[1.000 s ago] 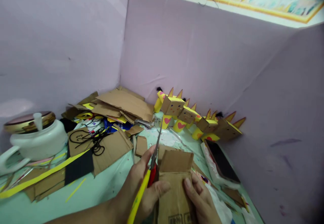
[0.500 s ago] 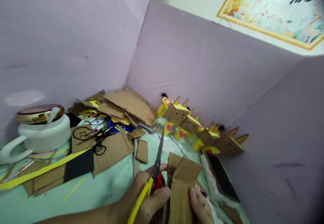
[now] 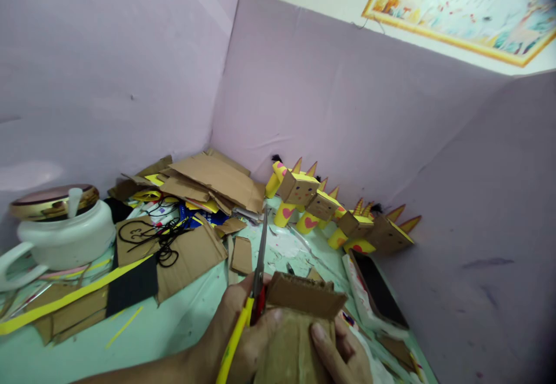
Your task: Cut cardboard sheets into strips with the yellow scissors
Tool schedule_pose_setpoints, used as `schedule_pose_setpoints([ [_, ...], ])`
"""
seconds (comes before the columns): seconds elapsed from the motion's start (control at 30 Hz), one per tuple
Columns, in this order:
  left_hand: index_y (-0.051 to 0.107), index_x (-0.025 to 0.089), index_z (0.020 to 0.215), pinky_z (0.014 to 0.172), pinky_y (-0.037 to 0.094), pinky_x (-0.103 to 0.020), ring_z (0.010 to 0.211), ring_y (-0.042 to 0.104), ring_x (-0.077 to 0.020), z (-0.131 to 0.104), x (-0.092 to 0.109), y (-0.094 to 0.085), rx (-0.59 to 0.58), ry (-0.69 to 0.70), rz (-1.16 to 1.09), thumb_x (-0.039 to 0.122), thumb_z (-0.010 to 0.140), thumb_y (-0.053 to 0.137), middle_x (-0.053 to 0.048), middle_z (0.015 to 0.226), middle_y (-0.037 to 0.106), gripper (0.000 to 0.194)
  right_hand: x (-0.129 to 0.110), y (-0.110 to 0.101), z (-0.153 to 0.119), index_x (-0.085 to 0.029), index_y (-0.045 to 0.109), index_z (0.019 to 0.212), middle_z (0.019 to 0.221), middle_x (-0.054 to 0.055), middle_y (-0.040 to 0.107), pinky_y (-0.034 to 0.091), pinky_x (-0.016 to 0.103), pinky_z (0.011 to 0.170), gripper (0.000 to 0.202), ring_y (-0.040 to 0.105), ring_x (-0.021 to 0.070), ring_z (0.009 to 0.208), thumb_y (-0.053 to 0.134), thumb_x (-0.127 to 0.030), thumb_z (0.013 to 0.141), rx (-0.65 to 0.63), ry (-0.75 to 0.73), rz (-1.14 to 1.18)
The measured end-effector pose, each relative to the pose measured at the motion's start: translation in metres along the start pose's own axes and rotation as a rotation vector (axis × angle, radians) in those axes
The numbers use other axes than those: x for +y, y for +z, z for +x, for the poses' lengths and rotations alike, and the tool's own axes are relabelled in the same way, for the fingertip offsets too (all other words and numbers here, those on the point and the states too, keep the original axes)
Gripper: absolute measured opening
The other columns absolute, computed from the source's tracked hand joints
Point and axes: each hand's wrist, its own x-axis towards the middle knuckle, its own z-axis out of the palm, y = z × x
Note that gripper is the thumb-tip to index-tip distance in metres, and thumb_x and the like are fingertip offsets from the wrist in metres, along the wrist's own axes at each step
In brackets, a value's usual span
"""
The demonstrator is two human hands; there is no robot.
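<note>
My left hand [image 3: 243,326] has its fingers wrapped round scissors [image 3: 237,337] with yellow and red handles, whose blades point up and look closed. Its thumb also presses on the left side of a folded brown cardboard piece [image 3: 291,346]. On the right side of that piece, my right hand [image 3: 341,352] grips with the thumb on the front face. The cardboard has a flap standing across its top end, and its lower end runs out of view.
Yellow-and-brown cardboard figures [image 3: 324,205] line the back wall. A phone [image 3: 380,288] lies at the right. Stacked cardboard [image 3: 217,178], black cord [image 3: 167,245], and a white pot [image 3: 72,239] are at the left.
The cardboard piece has turned, so its broad face and raised flap now show. Both hands have shifted with it, and the view has moved slightly.
</note>
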Motion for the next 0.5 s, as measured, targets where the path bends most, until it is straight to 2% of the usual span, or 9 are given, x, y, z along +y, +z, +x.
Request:
schedule_pose_setpoints([
  [0.1,0.061,0.016,0.094,0.068,0.046,-0.029,0.070,0.056,-0.0190,-0.003,-0.002,0.000,0.104,-0.011,0.090,0.029,0.078,0.058,-0.001,0.069,0.060,0.021,0.001,-0.003,0.002,-0.020,0.071,0.090,0.094,0.010,0.072,0.048,0.039,0.086,0.044,0.062,0.0321,0.099,0.073,-0.052,0.059,-0.060,0.083,0.016],
  [0.23,0.062,0.016,0.095,0.067,0.046,-0.028,0.073,0.057,-0.0195,-0.001,-0.005,-0.001,0.143,-0.065,0.053,0.026,0.079,0.056,-0.002,0.077,0.064,0.019,0.001,0.001,-0.001,-0.016,0.070,0.092,0.079,0.012,0.073,0.050,0.046,0.080,0.048,0.067,0.0327,0.084,0.073,-0.051,0.059,-0.253,0.261,0.116],
  [0.37,0.064,0.016,0.095,0.078,0.047,-0.032,0.084,0.061,-0.0227,0.007,-0.010,-0.003,0.120,-0.091,0.072,0.026,0.080,0.057,-0.005,0.090,0.068,0.020,-0.003,0.007,-0.006,-0.016,0.066,0.102,0.089,0.012,0.072,0.048,0.045,0.082,0.049,0.067,0.0296,0.082,0.073,-0.045,0.063,-0.308,0.229,0.215],
  [0.5,0.065,0.015,0.095,0.080,0.048,-0.033,0.086,0.062,-0.0233,0.010,-0.016,-0.005,0.146,-0.087,0.116,0.027,0.080,0.058,-0.006,0.095,0.069,0.021,-0.004,0.007,-0.006,-0.017,0.064,0.104,0.095,0.012,0.071,0.048,0.042,0.083,0.046,0.067,0.0267,0.084,0.073,-0.040,0.065,-0.360,0.200,0.245],
])
